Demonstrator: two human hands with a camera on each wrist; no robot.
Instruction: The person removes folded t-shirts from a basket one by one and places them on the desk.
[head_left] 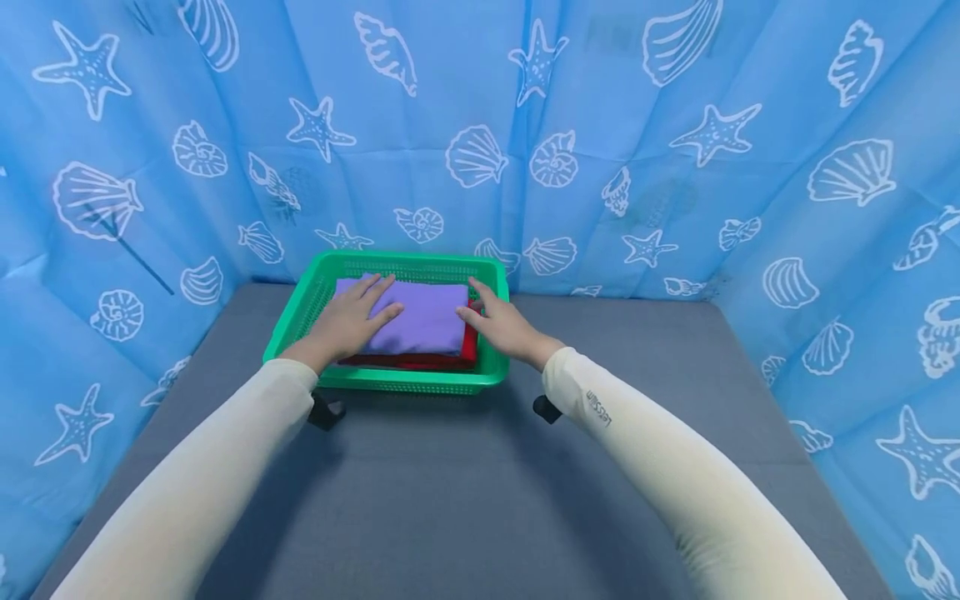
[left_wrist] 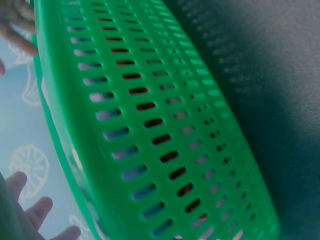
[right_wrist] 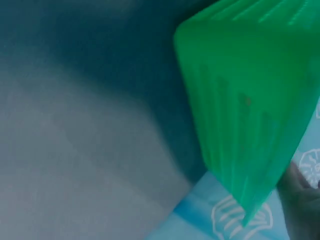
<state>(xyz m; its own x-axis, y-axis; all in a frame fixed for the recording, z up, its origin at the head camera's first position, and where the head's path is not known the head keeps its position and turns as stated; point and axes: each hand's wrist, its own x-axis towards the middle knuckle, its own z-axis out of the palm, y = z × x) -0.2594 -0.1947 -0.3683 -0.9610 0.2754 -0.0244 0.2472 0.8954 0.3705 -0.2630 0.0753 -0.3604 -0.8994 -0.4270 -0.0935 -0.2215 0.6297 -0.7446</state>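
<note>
A green plastic basket [head_left: 408, 379] stands at the back of the table, its slotted side filling much of the left wrist view. Inside lies a folded purple cloth [head_left: 431, 312] on top of folded red cloth [head_left: 469, 348]. My left hand [head_left: 347, 323] is over the left part of the purple cloth, fingers straight and spread. At the cloth's right edge is my right hand [head_left: 510, 329], above the basket's right side, with thumb and fingers apart. In the right wrist view the basket's end wall [right_wrist: 240, 100] shows, with part of that hand at the lower right.
The basket stands on a grey table [head_left: 450, 500]. A blue curtain [head_left: 585, 100] with white shells and starfish hangs around the back and sides, close behind the basket. Dark straps [head_left: 325, 412] show under the wrists.
</note>
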